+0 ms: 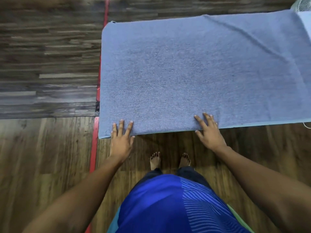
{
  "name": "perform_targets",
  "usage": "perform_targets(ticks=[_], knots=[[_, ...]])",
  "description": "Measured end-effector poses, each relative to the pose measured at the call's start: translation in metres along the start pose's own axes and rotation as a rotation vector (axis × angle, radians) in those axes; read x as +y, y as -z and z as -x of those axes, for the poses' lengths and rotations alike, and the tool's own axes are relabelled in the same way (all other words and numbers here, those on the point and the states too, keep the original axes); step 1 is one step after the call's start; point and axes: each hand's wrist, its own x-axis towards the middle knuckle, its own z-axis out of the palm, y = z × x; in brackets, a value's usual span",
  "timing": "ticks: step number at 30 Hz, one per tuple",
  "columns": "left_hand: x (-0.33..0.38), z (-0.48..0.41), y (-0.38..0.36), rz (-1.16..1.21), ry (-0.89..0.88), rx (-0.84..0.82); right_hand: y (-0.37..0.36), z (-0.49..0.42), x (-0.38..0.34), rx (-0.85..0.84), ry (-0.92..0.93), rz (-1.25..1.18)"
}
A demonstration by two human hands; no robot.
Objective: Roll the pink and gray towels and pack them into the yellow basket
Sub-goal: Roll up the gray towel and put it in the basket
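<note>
I am indoors, in a plain room that looks more like a home than a shop or a lab, though I cannot tell for certain. The floor point(42, 157) under my bare feet point(155, 160) is warm brown wood-look planking, and farther off it changes to darker gray planks point(47, 56). A red strip point(93, 145) runs along the boards. The white grille of a fan point(302, 5) shows at the far right corner, just past the gray towel point(185, 73) spread flat.

wood-plank floor point(42, 157) | red strip point(94, 140) along it | white grille point(301, 5), perhaps a fan, top right
</note>
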Motion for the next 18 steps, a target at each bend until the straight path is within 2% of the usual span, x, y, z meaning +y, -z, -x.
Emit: perform_targets(ticks=[7, 12, 18], knots=[[-0.007, 0.004, 0.003, -0.044, 0.002, 0.035, -0.008, 0.017, 0.001, 0.031, -0.010, 0.095], [0.033, -0.019, 0.021, -0.047, 0.133, 0.163, 0.004, 0.013, 0.004, 0.092, -0.056, 0.002], [0.148, -0.065, 0.019, -0.016, -0.107, 0.150, 0.045, 0.017, 0.075, 0.366, -0.212, -0.238]])
